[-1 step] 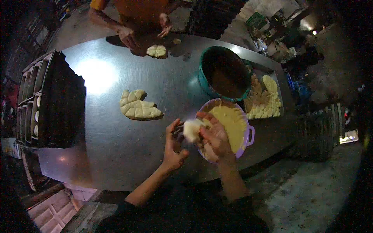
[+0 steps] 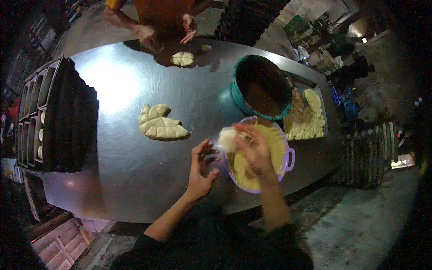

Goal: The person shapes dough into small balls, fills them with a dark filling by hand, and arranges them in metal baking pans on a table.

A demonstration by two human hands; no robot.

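A pale, blurred piece of dough [image 2: 228, 138] is gripped in my right hand [image 2: 255, 150] at the left rim of the purple basin [image 2: 290, 158]. That basin holds a yellow, paste-like mass [image 2: 273, 144]. Just left of the dough piece, my left hand [image 2: 201, 173] is empty, its fingers apart and curved. Farther left on the metal table lies a flat slab of dough [image 2: 163, 126], scored or cut into portions, with a notch at its right side.
A green tub [image 2: 238, 96] with dark contents stands behind the basin. Right of it, a tray [image 2: 325, 110] holds pale dough and a brownish mass. Stacked dark trays [image 2: 74, 121] stand at left. Across the table, a person's hands [image 2: 189, 29] are near another dough piece [image 2: 182, 58].
My right hand and the dough piece have shifted slightly right and up, over the basin's rim. My left hand stays open in nearly the same place.
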